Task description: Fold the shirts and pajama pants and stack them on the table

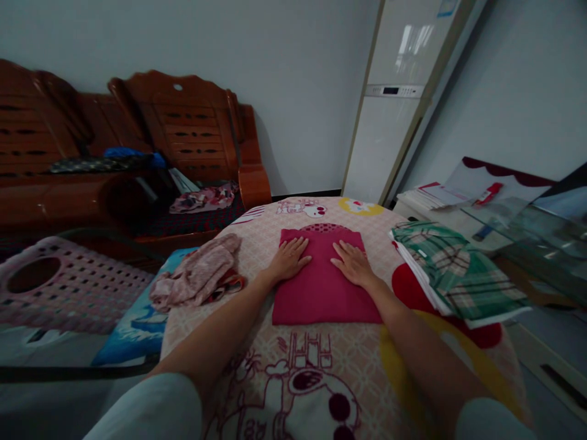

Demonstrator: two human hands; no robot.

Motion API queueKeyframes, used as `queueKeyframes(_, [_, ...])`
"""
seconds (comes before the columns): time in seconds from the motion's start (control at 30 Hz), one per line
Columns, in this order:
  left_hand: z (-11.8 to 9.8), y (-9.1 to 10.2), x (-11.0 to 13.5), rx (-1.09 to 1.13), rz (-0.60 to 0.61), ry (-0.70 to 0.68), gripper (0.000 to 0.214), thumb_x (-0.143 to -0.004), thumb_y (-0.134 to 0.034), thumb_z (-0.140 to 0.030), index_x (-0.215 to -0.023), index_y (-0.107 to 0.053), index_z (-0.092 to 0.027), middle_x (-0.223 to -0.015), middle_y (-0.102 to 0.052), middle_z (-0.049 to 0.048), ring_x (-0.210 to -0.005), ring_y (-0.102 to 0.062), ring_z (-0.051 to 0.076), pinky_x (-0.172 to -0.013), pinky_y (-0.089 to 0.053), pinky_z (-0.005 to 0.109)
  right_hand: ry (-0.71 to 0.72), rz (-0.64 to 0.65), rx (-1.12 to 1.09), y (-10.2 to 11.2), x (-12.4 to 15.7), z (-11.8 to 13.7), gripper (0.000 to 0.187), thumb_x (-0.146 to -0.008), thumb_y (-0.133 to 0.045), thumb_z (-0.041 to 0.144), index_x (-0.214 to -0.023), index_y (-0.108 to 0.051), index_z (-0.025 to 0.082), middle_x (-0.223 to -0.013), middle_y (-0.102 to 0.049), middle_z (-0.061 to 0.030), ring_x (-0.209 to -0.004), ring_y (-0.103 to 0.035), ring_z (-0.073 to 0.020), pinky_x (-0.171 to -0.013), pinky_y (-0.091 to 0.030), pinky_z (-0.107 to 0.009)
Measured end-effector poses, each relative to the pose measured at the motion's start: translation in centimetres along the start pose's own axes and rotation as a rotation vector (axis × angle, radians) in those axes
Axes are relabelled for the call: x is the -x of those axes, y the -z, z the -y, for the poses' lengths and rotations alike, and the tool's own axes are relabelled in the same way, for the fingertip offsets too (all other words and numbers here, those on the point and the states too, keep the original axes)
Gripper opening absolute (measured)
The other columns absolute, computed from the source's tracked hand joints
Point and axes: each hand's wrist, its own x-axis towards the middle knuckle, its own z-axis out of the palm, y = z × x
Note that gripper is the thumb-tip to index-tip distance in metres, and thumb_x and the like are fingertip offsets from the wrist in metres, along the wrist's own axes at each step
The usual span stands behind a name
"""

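Forearms out, my left hand [288, 260] and right hand [353, 263] lie open and flat on the folded red cloth [321, 296], gripping nothing; I'd press evenly outward.

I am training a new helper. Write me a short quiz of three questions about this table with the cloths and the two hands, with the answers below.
1. True or false: the left hand and the right hand both lie flat, palms down, on the folded crimson cloth rectangle.
2. What lies to the right of this crimson cloth? A) a folded green checked fabric B) a blue plastic bowl C) a wooden spoon
3. Fill in: the crumpled pale pink garment lies to the ___ of the crimson cloth.
Key: 1 true; 2 A; 3 left.
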Motion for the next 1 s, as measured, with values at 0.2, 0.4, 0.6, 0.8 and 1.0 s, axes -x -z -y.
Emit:
queueKeyframes(0.2, [1.7, 0.4, -0.8, -0.024, -0.024, 0.038, 0.058, -0.099, -0.034, -0.042, -0.15, -0.036, -0.014, -0.156, -0.035, 0.0151, -0.146, -0.03, 0.028, -0.119, -0.022, 0.047, -0.002, 0.007, 0.019, 0.3, -0.1, -0.7, 0.062, -0.099, -0.031, 0.054, -0.152, -0.035, 0.022, -0.157, -0.036, -0.0124, -0.145, -0.031, -0.0295, -0.117, -0.022, -0.048])
queueKeyframes(0.4, [3.2, 0.6, 1.6, -0.007, -0.075, 0.116, 0.053, -0.096, -0.039, -0.033, -0.144, -0.042, -0.009, -0.151, -0.042, 0.0188, -0.142, -0.038, 0.026, -0.115, -0.031, 0.04, -0.072, -0.103, 0.038, 0.1, 3.1, -1.3, 0.055, -0.098, -0.039, 0.041, -0.145, -0.046, 0.013, -0.153, -0.041, -0.0177, -0.142, -0.035, -0.0305, -0.115, -0.028, -0.046])
queueKeyframes(0.6, [2.8, 2.4, 5.7, 0.042, -0.173, 0.283, 0.034, -0.089, -0.049, -0.023, -0.118, -0.064, -0.013, -0.124, -0.065, 0.0158, -0.117, -0.059, 0.024, -0.102, -0.042, 0.032, -0.235, -0.229, -0.165, 1.9, 7.3, -2.3, 0.039, -0.088, -0.049, 0.021, -0.124, -0.065, 0.015, -0.124, -0.067, -0.0143, -0.115, -0.062, -0.024, -0.1, -0.046, -0.037])
queueKeyframes(0.8, [-1.3, 3.9, 9.3, 0.166, -0.184, 0.443, 0.033, -0.092, -0.049, -0.037, -0.086, -0.071, -0.014, -0.086, -0.073, 0.0111, -0.083, -0.065, 0.02, -0.071, -0.043, 0.026, -0.457, -0.198, -0.243, 4.2, 10.3, -1.7, 0.02, -0.081, -0.061, 0.027, -0.089, -0.077, 0.019, -0.085, -0.076, -0.0101, -0.083, -0.07, -0.0229, -0.072, -0.051, -0.029])
queueKeyframes(1.0, [-3.2, 4.3, 11.6, 0.366, -0.114, 0.487, 0.032, -0.084, -0.06, -0.045, -0.07, -0.067, -0.016, -0.068, -0.069, 0.0045, -0.068, -0.062, 0.017, -0.059, -0.036, 0.023, -0.506, -0.173, -0.366, 3.9, 12.3, -1.7, 0.026, -0.076, -0.066, 0.04, -0.059, -0.069, 0.021, -0.05, -0.061, -0.0031, -0.058, -0.063, -0.019, -0.054, -0.043, -0.026])
